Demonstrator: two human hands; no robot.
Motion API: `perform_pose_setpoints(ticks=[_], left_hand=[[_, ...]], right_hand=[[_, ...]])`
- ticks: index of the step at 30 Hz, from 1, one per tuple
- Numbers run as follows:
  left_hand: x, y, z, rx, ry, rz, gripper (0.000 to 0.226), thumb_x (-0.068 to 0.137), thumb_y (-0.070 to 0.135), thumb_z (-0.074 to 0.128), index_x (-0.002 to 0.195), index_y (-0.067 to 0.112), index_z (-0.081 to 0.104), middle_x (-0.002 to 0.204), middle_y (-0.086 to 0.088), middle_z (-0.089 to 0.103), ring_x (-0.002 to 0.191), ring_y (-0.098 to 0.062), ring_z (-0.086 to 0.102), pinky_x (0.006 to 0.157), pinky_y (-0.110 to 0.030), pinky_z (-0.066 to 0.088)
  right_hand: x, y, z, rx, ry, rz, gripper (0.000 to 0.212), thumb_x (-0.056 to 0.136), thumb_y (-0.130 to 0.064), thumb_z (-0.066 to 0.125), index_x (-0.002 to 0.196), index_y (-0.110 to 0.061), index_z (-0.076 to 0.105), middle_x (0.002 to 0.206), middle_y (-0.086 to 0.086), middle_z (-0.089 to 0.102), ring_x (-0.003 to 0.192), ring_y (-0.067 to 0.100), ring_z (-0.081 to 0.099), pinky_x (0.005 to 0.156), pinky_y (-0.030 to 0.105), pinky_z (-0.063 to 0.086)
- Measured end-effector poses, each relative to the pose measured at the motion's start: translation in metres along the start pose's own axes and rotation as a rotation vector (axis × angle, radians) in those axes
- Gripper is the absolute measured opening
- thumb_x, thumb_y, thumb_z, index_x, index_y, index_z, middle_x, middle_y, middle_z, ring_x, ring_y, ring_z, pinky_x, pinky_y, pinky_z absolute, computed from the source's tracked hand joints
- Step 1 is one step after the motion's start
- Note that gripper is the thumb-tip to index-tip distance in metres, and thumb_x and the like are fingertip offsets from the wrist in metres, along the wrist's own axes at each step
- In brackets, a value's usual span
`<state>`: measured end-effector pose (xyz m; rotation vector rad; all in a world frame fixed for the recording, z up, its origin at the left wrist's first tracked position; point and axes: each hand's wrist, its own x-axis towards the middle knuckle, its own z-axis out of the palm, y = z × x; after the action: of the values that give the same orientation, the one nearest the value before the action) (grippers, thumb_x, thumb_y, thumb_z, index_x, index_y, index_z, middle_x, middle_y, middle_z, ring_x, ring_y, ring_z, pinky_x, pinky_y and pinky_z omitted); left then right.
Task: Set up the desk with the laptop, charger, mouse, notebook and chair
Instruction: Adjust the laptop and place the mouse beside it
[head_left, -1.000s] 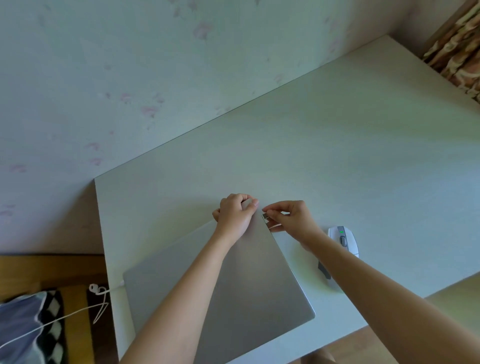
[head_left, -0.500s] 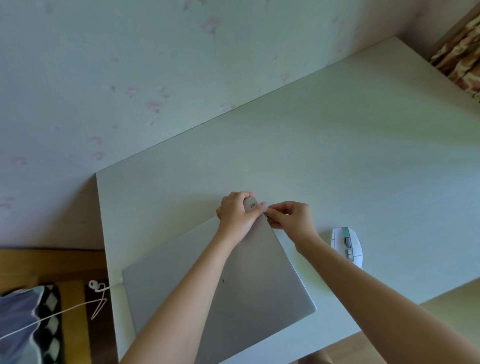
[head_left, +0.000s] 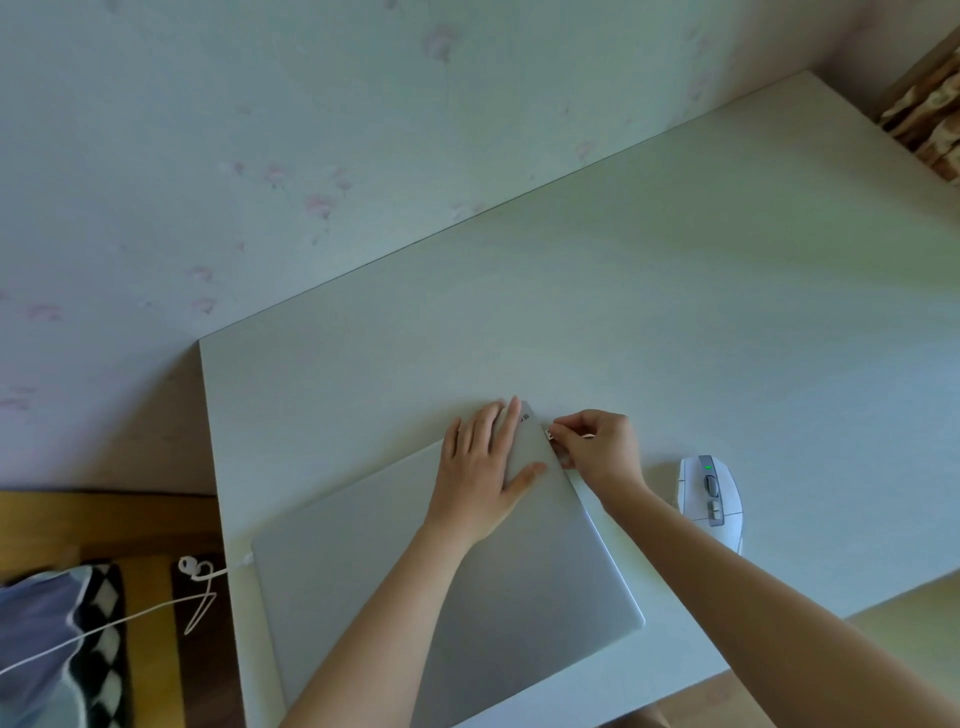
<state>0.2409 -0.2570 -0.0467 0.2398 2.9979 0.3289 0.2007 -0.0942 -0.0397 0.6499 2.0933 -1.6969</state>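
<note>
Both forearms were bare from the frame's lower edge to the wrists, with no sleeve showing. The left hand (head_left: 480, 467) and right hand (head_left: 597, 449) wore no gloves, rings, watch or bracelet; fingers (head_left: 511, 415) had short, unpainted nails.

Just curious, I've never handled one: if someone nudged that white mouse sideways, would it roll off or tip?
Probably neither. The mouse sits low and wide on the flat desk, so it would likely slide, not tip. Its rounded shell looks smooth, perhaps slippery to pinch.
</note>
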Motion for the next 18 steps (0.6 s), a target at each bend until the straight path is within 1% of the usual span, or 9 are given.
perform_pose_setpoints(ticks=[1,4,7,11,14,18], left_hand=[[-0.0028,-0.0007,0.0023,0.009,0.025,-0.01,0.079,0.09,0.067,0.023,0.153,0.02,0.016,0.148,-0.004,0.039,0.131,-0.024,0.04,0.114,-0.041,0.023],[-0.0043,-0.0012,0.0055,0.02,0.07,-0.009,0.077,0.091,0.066,0.026,0.152,0.02,0.022,0.142,-0.006,0.045,0.125,-0.024,0.044,0.111,-0.042,0.029],[-0.003,-0.0009,0.0055,0.031,0.076,0.004,0.074,0.091,0.066,0.029,0.151,0.022,0.026,0.14,-0.007,0.046,0.124,-0.025,0.046,0.108,-0.042,0.033],[-0.0023,-0.0008,0.0048,0.034,0.084,0.011,0.075,0.089,0.068,0.031,0.148,0.023,0.032,0.137,-0.009,0.048,0.123,-0.026,0.047,0.105,-0.042,0.035],[-0.0015,-0.0008,0.0049,0.04,0.071,0.015,0.08,0.085,0.074,0.033,0.148,0.025,0.031,0.137,-0.009,0.047,0.123,-0.026,0.046,0.104,-0.042,0.034],[0.002,-0.0003,0.0039,0.024,0.07,-0.007,0.086,0.078,0.079,0.037,0.146,0.027,0.036,0.132,-0.009,0.05,0.121,-0.027,0.047,0.1,-0.042,0.035]], right_hand=[[-0.0004,-0.0002,0.0009,-0.016,0.01,-0.006,0.013,0.082,-0.01,0.07,0.073,-0.018,0.069,0.074,0.002,0.072,0.062,0.012,0.071,0.056,0.021,0.053],[0.0001,-0.0017,0.0031,-0.148,0.041,-0.052,0.009,0.081,-0.012,0.069,0.075,-0.018,0.072,0.072,-0.004,0.072,0.069,0.012,0.068,0.065,0.025,0.053],[-0.0013,-0.0014,0.0045,-0.207,0.052,-0.089,0.008,0.082,-0.013,0.067,0.077,-0.017,0.072,0.073,-0.005,0.071,0.072,0.011,0.067,0.067,0.024,0.051],[-0.0049,0.0006,0.0063,-0.169,0.068,-0.113,0.013,0.084,-0.01,0.066,0.076,-0.019,0.069,0.071,-0.01,0.067,0.072,0.006,0.065,0.061,0.011,0.043],[-0.007,0.001,0.0074,-0.184,0.072,-0.135,0.014,0.085,-0.009,0.065,0.076,-0.019,0.067,0.07,-0.009,0.066,0.07,0.006,0.063,0.06,0.012,0.042],[-0.0074,0.0008,0.0089,-0.219,0.087,-0.16,0.012,0.086,-0.007,0.062,0.077,-0.014,0.068,0.067,-0.007,0.064,0.066,0.008,0.06,0.057,0.013,0.042]])
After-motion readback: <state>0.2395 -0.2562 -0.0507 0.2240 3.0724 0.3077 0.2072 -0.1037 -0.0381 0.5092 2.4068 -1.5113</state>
